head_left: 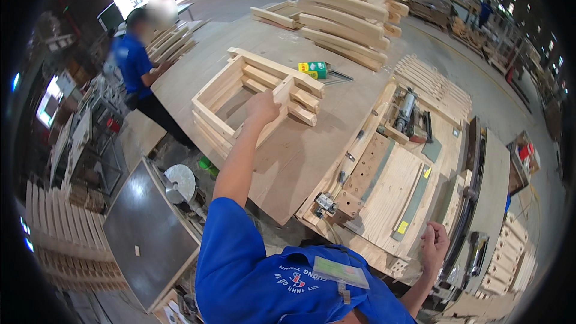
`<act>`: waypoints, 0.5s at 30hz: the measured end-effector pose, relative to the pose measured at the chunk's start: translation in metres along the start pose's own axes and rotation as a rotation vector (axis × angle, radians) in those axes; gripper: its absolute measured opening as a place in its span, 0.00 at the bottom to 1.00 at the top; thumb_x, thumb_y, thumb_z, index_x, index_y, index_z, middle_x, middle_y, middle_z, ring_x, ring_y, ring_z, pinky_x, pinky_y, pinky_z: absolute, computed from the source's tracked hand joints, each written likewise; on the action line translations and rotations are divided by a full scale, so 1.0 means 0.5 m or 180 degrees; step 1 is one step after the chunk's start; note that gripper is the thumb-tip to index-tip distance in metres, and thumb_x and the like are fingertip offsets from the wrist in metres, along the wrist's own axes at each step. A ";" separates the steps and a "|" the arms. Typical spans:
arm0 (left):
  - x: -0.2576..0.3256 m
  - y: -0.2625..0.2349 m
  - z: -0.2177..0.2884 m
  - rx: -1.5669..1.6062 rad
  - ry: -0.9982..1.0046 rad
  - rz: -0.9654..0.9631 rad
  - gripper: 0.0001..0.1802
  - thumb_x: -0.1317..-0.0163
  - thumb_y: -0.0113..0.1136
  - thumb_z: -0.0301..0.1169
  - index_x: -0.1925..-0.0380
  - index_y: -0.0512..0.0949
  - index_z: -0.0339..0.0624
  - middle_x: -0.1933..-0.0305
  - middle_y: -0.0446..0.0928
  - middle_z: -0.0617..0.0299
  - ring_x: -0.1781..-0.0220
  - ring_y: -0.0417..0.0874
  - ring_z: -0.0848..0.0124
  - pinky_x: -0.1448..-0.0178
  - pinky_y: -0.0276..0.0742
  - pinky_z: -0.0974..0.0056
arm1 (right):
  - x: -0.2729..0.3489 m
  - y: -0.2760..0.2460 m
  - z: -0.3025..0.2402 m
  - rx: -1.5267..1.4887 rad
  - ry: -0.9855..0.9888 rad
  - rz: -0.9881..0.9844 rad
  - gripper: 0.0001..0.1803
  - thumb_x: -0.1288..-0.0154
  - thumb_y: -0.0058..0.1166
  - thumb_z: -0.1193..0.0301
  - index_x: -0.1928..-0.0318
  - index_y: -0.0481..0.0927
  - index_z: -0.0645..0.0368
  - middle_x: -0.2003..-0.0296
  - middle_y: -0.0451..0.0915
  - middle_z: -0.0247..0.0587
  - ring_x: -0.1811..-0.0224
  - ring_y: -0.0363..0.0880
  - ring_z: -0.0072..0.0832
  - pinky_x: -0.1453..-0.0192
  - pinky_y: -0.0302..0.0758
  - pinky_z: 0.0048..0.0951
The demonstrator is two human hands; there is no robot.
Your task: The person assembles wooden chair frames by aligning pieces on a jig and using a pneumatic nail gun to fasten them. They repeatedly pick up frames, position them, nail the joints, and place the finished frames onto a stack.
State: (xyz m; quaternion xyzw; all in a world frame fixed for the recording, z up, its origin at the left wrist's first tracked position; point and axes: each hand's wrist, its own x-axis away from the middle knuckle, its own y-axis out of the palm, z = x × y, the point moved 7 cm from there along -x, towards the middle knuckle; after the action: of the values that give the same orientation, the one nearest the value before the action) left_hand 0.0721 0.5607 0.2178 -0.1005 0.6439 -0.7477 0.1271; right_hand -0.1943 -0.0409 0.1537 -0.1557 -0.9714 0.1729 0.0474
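Apparently touched the crossbar (pixel 284 89) of the frame (pixel 267 66) with left hand (pixel 263 107), could not tell if gripping; found it ahead on the table (pixel 336 111), lying lengthwise from far left to near right; held right hand (pixel 434 243) loosely curled, seemingly empty, farther off

A head-worn fisheye looks down and ahead.

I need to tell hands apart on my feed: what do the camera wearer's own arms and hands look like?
The left hand and right hand show no gloves. A short blue sleeve covers the left upper arm; the left forearm is bare, as is the visible right forearm. I see no watch or cables on either.
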 end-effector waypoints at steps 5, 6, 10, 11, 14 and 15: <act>0.002 -0.002 0.008 -0.0016 -0.0018 0.0098 0.25 0.32 0.68 0.48 0.46 0.80 0.39 0.47 0.87 0.45 0.40 0.87 0.49 0.38 0.82 0.46 | 0.047 0.091 0.044 0.0144 0.0262 -0.0301 0.12 0.23 0.57 0.72 0.46 0.84 0.65 0.69 0.83 0.36 0.68 0.79 0.20 0.62 0.75 0.26; 0.002 -0.002 0.010 -0.0030 -0.0005 0.0100 0.25 0.32 0.68 0.48 0.46 0.81 0.39 0.46 0.87 0.45 0.40 0.87 0.49 0.38 0.82 0.45 | 0.057 0.110 0.049 0.0157 0.0295 -0.0385 0.12 0.24 0.58 0.73 0.46 0.84 0.64 0.70 0.83 0.36 0.68 0.79 0.20 0.62 0.76 0.27; -0.001 0.000 0.012 -0.0015 -0.0002 0.0136 0.25 0.33 0.69 0.48 0.46 0.81 0.39 0.46 0.87 0.44 0.39 0.87 0.48 0.37 0.81 0.45 | 0.094 0.166 0.065 0.0489 0.0171 -0.0764 0.12 0.25 0.61 0.73 0.46 0.85 0.64 0.72 0.84 0.40 0.69 0.82 0.21 0.64 0.78 0.28; -0.002 0.000 0.006 -0.0003 -0.0019 0.0126 0.25 0.33 0.69 0.48 0.46 0.81 0.39 0.45 0.87 0.44 0.39 0.87 0.48 0.37 0.81 0.45 | 0.102 0.178 0.070 0.0523 0.0280 -0.0843 0.14 0.27 0.63 0.71 0.45 0.85 0.64 0.71 0.85 0.43 0.70 0.84 0.24 0.64 0.79 0.30; 0.001 0.006 0.009 0.0053 0.0011 0.0145 0.25 0.33 0.69 0.48 0.47 0.81 0.39 0.46 0.87 0.43 0.40 0.87 0.48 0.37 0.81 0.44 | 0.122 0.206 0.079 0.0729 0.0237 -0.0982 0.16 0.28 0.65 0.69 0.45 0.85 0.63 0.71 0.86 0.46 0.71 0.84 0.29 0.64 0.80 0.33; 0.000 0.007 0.010 0.0076 0.0027 0.0159 0.25 0.33 0.69 0.48 0.47 0.81 0.39 0.46 0.87 0.43 0.40 0.87 0.47 0.37 0.81 0.44 | 0.131 0.212 0.081 0.0759 0.0235 -0.1080 0.14 0.26 0.63 0.72 0.44 0.84 0.64 0.72 0.83 0.37 0.72 0.78 0.20 0.67 0.76 0.27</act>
State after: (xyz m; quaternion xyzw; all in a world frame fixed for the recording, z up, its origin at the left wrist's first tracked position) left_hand 0.0740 0.5554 0.2152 -0.0798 0.6378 -0.7524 0.1441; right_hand -0.2320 0.0616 0.0813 0.0105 -0.9540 0.2703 0.1295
